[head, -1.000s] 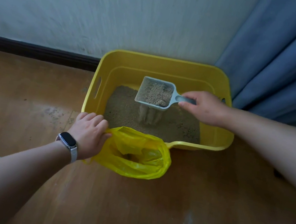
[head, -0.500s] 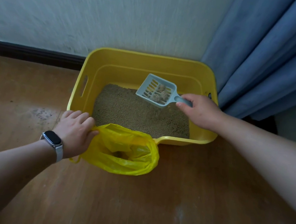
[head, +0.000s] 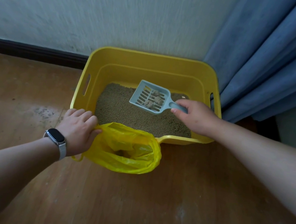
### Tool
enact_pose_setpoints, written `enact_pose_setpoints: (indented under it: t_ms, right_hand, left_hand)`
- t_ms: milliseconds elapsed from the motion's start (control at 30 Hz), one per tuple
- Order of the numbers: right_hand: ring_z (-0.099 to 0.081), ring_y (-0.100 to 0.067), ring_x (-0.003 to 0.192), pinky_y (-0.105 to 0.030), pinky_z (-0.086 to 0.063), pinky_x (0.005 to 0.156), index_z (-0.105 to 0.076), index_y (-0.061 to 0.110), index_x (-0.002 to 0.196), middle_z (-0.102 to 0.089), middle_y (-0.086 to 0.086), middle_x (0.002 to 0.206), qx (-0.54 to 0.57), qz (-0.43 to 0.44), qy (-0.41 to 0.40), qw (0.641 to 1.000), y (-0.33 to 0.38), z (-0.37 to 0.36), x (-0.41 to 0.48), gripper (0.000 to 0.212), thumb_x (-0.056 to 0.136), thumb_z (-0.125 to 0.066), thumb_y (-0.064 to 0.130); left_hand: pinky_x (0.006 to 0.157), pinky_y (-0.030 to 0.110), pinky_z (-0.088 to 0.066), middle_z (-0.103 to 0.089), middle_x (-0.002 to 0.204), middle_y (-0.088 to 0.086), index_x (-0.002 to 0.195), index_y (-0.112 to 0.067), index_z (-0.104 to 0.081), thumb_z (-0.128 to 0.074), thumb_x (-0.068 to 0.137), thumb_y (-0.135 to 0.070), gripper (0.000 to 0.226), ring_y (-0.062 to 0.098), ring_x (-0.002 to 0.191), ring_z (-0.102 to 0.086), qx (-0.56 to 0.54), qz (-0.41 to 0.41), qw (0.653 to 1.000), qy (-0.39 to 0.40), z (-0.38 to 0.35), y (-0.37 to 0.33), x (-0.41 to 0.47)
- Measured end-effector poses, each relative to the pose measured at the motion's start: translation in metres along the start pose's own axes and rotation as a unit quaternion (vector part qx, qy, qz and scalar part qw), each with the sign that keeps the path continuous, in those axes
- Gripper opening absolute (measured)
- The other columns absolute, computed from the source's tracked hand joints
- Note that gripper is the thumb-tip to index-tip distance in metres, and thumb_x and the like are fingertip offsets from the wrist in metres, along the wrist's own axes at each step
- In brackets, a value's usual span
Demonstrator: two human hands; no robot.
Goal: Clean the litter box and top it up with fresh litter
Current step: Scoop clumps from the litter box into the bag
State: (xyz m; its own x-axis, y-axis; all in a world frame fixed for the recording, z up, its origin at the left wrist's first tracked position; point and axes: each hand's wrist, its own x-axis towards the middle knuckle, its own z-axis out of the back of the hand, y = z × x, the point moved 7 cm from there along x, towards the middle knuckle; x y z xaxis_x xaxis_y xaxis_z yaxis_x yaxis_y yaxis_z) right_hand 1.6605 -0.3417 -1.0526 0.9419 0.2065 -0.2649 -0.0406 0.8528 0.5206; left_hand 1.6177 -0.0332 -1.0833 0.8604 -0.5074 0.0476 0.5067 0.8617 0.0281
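Note:
A yellow litter box (head: 150, 62) stands on the wooden floor against the wall, its bottom covered with tan litter (head: 117, 107). My right hand (head: 196, 117) grips the handle of a pale blue slotted scoop (head: 149, 96) held above the litter; a few clumps (head: 154, 99) lie on its slots. A yellow plastic bag (head: 128, 149) sits open on the floor at the box's near edge. My left hand (head: 79, 130), with a watch on the wrist, grips the bag's left rim.
A blue curtain (head: 278, 54) hangs at the right, touching the box's right side. A dark baseboard (head: 33, 50) runs along the white wall. A dusty smudge (head: 45, 112) marks the wooden floor (head: 148, 207) left of the box.
The loose litter has sifted out of the scoop, leaving only clumps on the slots. The scoop stays held over the box. My left hand keeps its hold on the bag.

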Motion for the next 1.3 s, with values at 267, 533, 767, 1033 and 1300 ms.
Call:
enact_pose_setpoints:
  t_ms: [267, 533, 767, 1033, 1300]
  right_hand:
    - [-0.058, -0.017, 0.071, -0.036, -0.047, 0.063, -0.062, 0.03, 0.106, -0.063, 0.003, 0.078, -0.029, 0.029, 0.009, 0.999, 0.018, -0.01, -0.017, 0.022, 0.096, -0.05, 0.045]
    - [-0.057, -0.017, 0.085, -0.037, -0.048, 0.067, -0.058, 0.03, 0.11, -0.063, 0.007, 0.095, -0.161, 0.15, 0.029, 0.975, 0.051, -0.036, -0.037, 0.026, 0.094, -0.047, 0.048]
    - [-0.062, -0.027, 0.085, -0.029, -0.033, 0.056, -0.061, 0.025, 0.116, -0.063, 0.001, 0.093, -0.273, 0.24, -0.043, 0.93, 0.066, -0.044, -0.041, 0.03, 0.092, -0.054, 0.043]
    - [-0.056, -0.027, 0.063, -0.029, -0.031, 0.046, -0.067, 0.016, 0.092, -0.057, -0.005, 0.075, -0.34, 0.326, -0.107, 0.876, 0.072, -0.039, -0.053, 0.024, 0.089, -0.049, 0.03]
    - [-0.055, -0.029, 0.064, -0.032, -0.037, 0.046, -0.066, 0.015, 0.092, -0.055, -0.006, 0.075, -0.313, 0.304, -0.122, 0.891, 0.066, -0.032, -0.053, 0.025, 0.089, -0.049, 0.032]
  left_hand:
    - [0.069, 0.042, -0.044, -0.053, 0.072, 0.005, 0.077, -0.013, -0.052, -0.036, 0.091, -0.042, 0.036, 0.029, 0.067, -0.054, 0.002, -0.002, 1.0, 0.016, 0.003, -0.001, -0.002]
    - [0.074, 0.042, -0.046, -0.057, 0.075, 0.005, 0.077, -0.014, -0.051, -0.053, 0.09, -0.037, 0.026, 0.03, 0.071, -0.057, -0.021, -0.004, 0.999, 0.037, 0.009, -0.001, -0.001]
    - [0.079, 0.044, -0.043, -0.058, 0.08, 0.006, 0.081, -0.013, -0.054, -0.058, 0.091, -0.034, 0.023, 0.031, 0.078, -0.056, -0.044, 0.006, 0.998, 0.034, 0.009, 0.0, -0.001]
    - [0.081, 0.045, -0.043, -0.058, 0.081, 0.005, 0.084, -0.013, -0.057, -0.056, 0.09, -0.035, 0.024, 0.031, 0.079, -0.057, -0.046, 0.007, 0.998, 0.034, 0.008, 0.0, -0.002]
    - [0.081, 0.044, -0.042, -0.058, 0.083, 0.005, 0.085, -0.013, -0.056, -0.057, 0.092, -0.035, 0.023, 0.03, 0.08, -0.056, -0.044, 0.008, 0.998, 0.037, 0.006, 0.001, -0.003]
